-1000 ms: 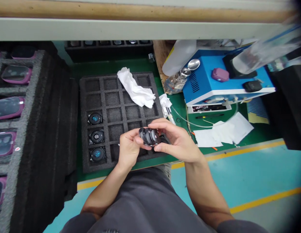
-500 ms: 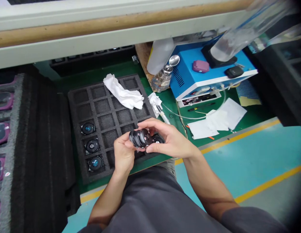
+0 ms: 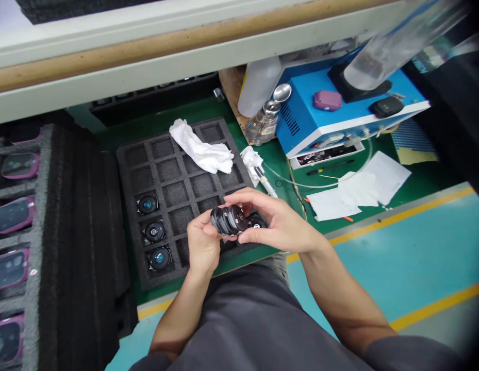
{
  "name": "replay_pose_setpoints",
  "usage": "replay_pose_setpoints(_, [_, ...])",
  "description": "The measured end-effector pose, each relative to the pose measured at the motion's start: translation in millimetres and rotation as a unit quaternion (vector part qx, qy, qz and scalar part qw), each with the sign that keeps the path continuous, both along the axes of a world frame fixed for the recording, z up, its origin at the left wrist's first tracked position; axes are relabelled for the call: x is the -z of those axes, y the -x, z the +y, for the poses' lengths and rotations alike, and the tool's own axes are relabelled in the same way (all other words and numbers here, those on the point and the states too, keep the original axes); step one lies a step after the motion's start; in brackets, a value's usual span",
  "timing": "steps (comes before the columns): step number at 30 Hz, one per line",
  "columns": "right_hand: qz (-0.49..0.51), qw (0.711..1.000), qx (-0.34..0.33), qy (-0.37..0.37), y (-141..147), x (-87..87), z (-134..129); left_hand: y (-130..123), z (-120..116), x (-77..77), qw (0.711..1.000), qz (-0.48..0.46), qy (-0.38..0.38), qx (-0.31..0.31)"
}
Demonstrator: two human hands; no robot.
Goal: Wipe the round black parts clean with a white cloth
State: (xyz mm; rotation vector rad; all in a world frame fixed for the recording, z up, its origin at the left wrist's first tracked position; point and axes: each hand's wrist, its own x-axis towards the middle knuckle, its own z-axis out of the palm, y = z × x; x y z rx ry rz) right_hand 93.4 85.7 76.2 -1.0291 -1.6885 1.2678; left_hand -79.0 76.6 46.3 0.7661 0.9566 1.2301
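My left hand (image 3: 202, 241) is closed around a stack of round black discs (image 3: 228, 220), which look like watch parts, tilted on its side. At the stack's right end my right hand (image 3: 280, 222) curls its fingers and thumb round the end disc. Another round black part (image 3: 258, 221) shows beneath the right hand's fingers; whether it is held or lies in the tray, I cannot tell. Below the hands is a black foam tray (image 3: 165, 202) with square pockets. Three round dark modules (image 3: 154, 232) sit in its left column, and a crumpled white cloth (image 3: 200, 147) lies across its far pockets.
Foam trays with purple-framed parts (image 3: 15, 215) stand stacked at left. A blue machine (image 3: 307, 121) stands at right, with a glass bottle (image 3: 262, 123) beside it. A thin tube joins a syringe (image 3: 266, 181). White papers (image 3: 363, 190) lie at right. A shelf edge (image 3: 146, 59) crosses above.
The view has swung slightly left, so the bench and trays appear farther right. Both hands keep nearly the same hold on the stack of discs.
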Motion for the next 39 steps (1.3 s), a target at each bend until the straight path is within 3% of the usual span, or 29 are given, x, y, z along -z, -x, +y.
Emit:
replay_pose_setpoints(25, [0.011,1.000,0.002,0.023,-5.9,9.2,-5.1,2.3,-2.7,9.9,0.999,0.023,0.014,0.022])
replay_pose_setpoints(39, [0.010,0.999,0.046,0.012,-6.9,-0.6,-3.2,2.2,1.4,3.4,0.999,-0.045,0.026,0.009])
